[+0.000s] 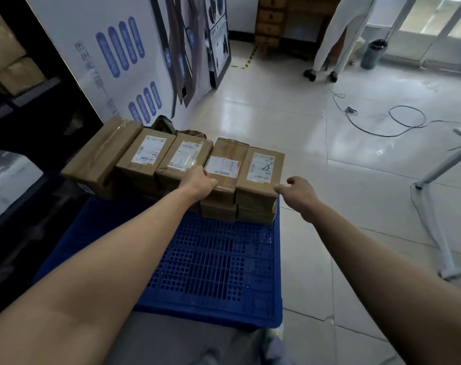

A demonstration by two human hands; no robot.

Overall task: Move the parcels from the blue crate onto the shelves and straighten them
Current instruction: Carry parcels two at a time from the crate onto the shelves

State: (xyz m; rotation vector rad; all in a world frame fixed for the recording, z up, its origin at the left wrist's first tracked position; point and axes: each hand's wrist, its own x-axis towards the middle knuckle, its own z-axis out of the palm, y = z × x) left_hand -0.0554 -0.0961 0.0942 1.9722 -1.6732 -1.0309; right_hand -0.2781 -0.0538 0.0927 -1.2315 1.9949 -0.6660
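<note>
A blue crate [213, 264] stands on the floor in front of me, its near half bare grid. Several brown cardboard parcels with white labels are stacked in a row across its far end. My left hand [197, 181] grips the near edge of the fourth parcel [224, 164] from the left, fingers curled over its front. My right hand [298, 192] is at the near right corner of the rightmost parcel [263, 167], fingers loosely curled and touching its edge. The leftmost parcel [100, 156] lies tilted over the crate's left rim.
Dark shelves [26, 101] with cardboard boxes stand on the left. A white printed panel [92, 48] leans behind the crate. Cables [398, 122] trail over the tiled floor on the right, beside a white stand leg [434, 227]. A person's legs [334, 38] and a bin [373, 54] are far back.
</note>
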